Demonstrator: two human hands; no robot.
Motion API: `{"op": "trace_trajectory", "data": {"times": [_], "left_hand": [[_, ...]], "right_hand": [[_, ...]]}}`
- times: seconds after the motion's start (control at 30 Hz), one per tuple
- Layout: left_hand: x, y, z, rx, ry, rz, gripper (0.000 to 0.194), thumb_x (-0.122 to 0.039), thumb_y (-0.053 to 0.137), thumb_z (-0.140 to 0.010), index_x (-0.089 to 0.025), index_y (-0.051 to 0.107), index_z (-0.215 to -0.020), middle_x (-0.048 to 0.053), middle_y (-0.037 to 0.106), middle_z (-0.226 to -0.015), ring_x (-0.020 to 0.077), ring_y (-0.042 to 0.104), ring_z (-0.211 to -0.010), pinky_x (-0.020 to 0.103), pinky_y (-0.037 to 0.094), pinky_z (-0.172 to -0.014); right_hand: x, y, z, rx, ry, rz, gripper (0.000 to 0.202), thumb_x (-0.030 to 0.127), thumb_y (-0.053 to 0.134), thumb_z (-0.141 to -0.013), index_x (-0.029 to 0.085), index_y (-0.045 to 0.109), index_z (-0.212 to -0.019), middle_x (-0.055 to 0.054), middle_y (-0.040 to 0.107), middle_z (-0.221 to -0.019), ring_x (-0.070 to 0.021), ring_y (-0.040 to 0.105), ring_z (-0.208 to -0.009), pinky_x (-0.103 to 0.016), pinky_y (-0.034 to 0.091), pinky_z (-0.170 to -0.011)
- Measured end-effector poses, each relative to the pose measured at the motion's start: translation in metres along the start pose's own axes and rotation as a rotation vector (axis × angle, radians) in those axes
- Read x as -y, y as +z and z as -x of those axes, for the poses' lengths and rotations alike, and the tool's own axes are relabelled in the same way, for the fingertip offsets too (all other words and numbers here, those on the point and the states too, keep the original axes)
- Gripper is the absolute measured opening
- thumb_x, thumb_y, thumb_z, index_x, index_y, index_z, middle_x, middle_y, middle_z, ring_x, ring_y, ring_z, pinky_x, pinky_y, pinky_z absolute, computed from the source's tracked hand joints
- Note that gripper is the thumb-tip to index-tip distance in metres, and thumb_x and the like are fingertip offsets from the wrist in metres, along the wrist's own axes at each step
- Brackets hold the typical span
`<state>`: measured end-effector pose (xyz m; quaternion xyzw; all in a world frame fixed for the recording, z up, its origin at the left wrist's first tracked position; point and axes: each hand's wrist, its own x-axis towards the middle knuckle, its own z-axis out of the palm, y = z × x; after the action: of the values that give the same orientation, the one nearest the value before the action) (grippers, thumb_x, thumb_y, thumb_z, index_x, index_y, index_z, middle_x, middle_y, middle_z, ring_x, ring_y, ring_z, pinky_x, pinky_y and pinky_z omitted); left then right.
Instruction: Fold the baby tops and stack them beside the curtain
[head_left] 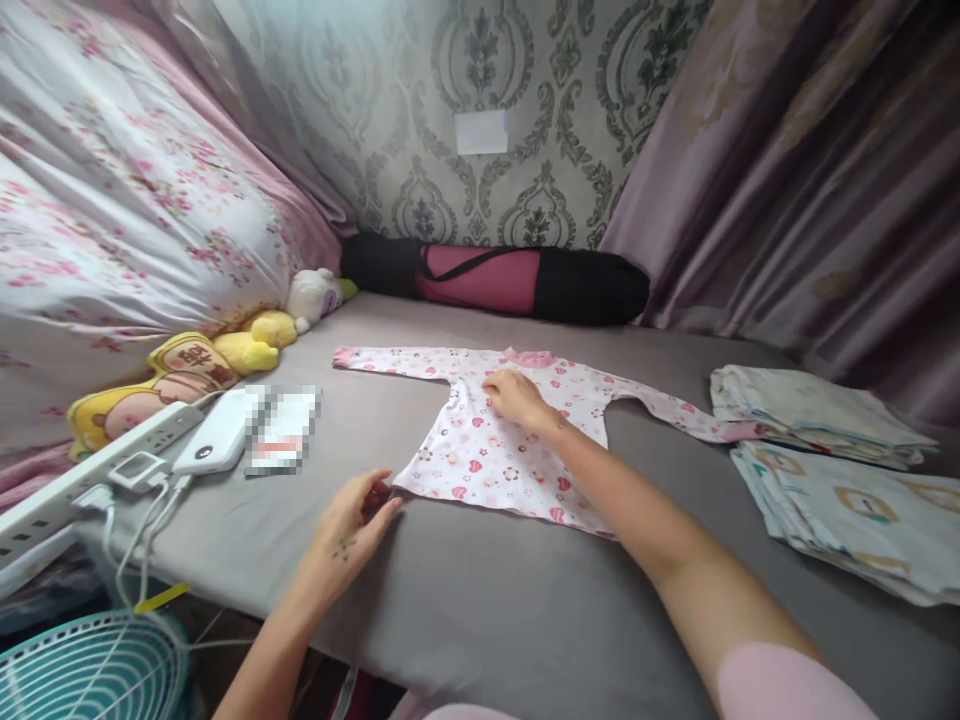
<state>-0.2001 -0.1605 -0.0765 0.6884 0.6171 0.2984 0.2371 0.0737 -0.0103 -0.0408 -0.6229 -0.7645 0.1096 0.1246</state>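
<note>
A small long-sleeved shirt (480, 450), white with pink hearts and flowers and a pink collar, lies spread flat on the grey bed sheet, both sleeves stretched outward. At its lower left hem corner is my left hand (352, 525), its thumb and forefinger slightly apart around the edge of the cloth. My right hand (519, 400) reaches across the shirt to the upper chest, left of its middle. Its fingers are curled together on the fabric there, and the forearm covers part of the right side.
Folded patterned cloths (862, 520) are stacked on the right, touching a sleeve cuff. Leftward lie a power strip (97, 475), a white power bank (214, 435) with cables, and plush toys (255, 340). A long black-and-pink bag (480, 280) rests by the wall. A turquoise fan (90, 665) stands below.
</note>
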Motion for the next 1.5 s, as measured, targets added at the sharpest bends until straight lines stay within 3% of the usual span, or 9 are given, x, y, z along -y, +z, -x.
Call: {"op": "trace_trajectory", "data": {"times": [0.23,0.57,0.73,0.83,1.13,1.23,1.33,1.4,1.5], "left_hand": [[-0.013,0.008,-0.008,-0.01,-0.086,0.027,0.035,-0.042,0.048,-0.086,-0.018,0.065,-0.106,0.005,0.067,-0.091,0.0191,0.062,-0.08,0.033,0.052,-0.074],[-0.009,0.024,-0.02,-0.02,-0.115,-0.05,0.03,-0.03,0.046,-0.085,-0.019,0.062,-0.108,0.003,0.064,-0.086,0.0187,0.061,-0.081,0.031,0.049,-0.074],[0.001,0.022,-0.016,-0.067,0.068,-0.104,0.038,-0.022,0.04,-0.09,-0.022,0.055,-0.124,0.006,0.064,-0.099,0.0207,0.061,-0.091,0.034,0.05,-0.081],[0.005,0.01,-0.014,0.009,0.186,-0.18,0.038,-0.024,0.036,-0.094,-0.025,0.056,-0.127,0.007,0.062,-0.098,0.0207,0.059,-0.091,0.033,0.05,-0.079],[0.025,-0.014,-0.024,0.323,0.256,-0.087,0.039,-0.03,0.033,-0.098,-0.028,0.063,-0.122,0.006,0.06,-0.096,0.0165,0.059,-0.084,0.027,0.051,-0.076],[0.015,-0.024,-0.034,0.393,0.219,-0.084,0.034,-0.04,0.044,-0.095,-0.028,0.068,-0.116,0.005,0.061,-0.093,0.0163,0.06,-0.078,0.025,0.052,-0.067],[-0.01,-0.03,-0.054,0.315,0.23,-0.138,0.033,-0.05,0.05,-0.091,-0.028,0.071,-0.105,0.004,0.061,-0.093,0.0187,0.061,-0.082,0.024,0.052,-0.062],[-0.029,-0.021,-0.074,0.225,0.282,-0.152,0.036,-0.052,0.045,-0.094,-0.028,0.07,-0.105,0.004,0.062,-0.1,0.0214,0.061,-0.093,0.028,0.054,-0.07],[-0.051,0.016,-0.108,0.236,0.454,-0.17,0.038,-0.043,0.035,-0.098,-0.023,0.065,-0.111,0.008,0.062,-0.116,0.0239,0.06,-0.109,0.041,0.048,-0.099]], "right_hand": [[0.055,0.033,-0.058,0.048,-0.061,0.066,0.028,0.023,0.054,-0.089,0.02,0.068,-0.113,-0.011,0.062,-0.126,-0.025,0.057,-0.115,-0.03,0.046,-0.089],[0.05,0.061,-0.071,-0.032,0.044,-0.023,0.028,0.02,0.04,-0.094,0.02,0.063,-0.109,-0.01,0.063,-0.117,-0.0236,0.06,-0.106,-0.031,0.045,-0.084],[0.046,0.076,-0.071,-0.153,0.129,-0.126,0.029,0.026,0.033,-0.099,0.021,0.058,-0.113,-0.009,0.06,-0.118,-0.0212,0.057,-0.105,-0.031,0.043,-0.084],[0.045,0.079,-0.071,-0.182,0.131,-0.162,0.029,0.027,0.032,-0.1,0.022,0.057,-0.113,-0.009,0.059,-0.118,-0.0206,0.056,-0.103,-0.031,0.043,-0.083],[0.051,0.076,-0.062,-0.132,0.062,-0.1,0.029,0.039,0.037,-0.101,0.023,0.057,-0.113,-0.008,0.058,-0.118,-0.0204,0.058,-0.102,-0.03,0.045,-0.084],[0.048,0.068,-0.061,-0.066,0.028,-0.14,0.032,0.038,0.04,-0.099,0.02,0.057,-0.12,-0.01,0.058,-0.124,-0.022,0.057,-0.11,-0.031,0.044,-0.091],[0.028,0.048,-0.059,0.06,-0.052,-0.248,0.039,0.036,0.039,-0.099,0.019,0.053,-0.132,-0.008,0.061,-0.126,-0.0192,0.06,-0.11,-0.028,0.045,-0.094],[0.006,0.032,-0.053,0.076,-0.063,-0.275,0.043,0.033,0.034,-0.1,0.021,0.049,-0.138,-0.005,0.062,-0.129,-0.0177,0.06,-0.111,-0.027,0.044,-0.095],[-0.03,0.017,-0.032,0.008,-0.015,-0.18,0.046,0.029,0.03,-0.099,0.022,0.048,-0.141,-0.006,0.053,-0.143,-0.0205,0.048,-0.13,-0.033,0.036,-0.108]]}}
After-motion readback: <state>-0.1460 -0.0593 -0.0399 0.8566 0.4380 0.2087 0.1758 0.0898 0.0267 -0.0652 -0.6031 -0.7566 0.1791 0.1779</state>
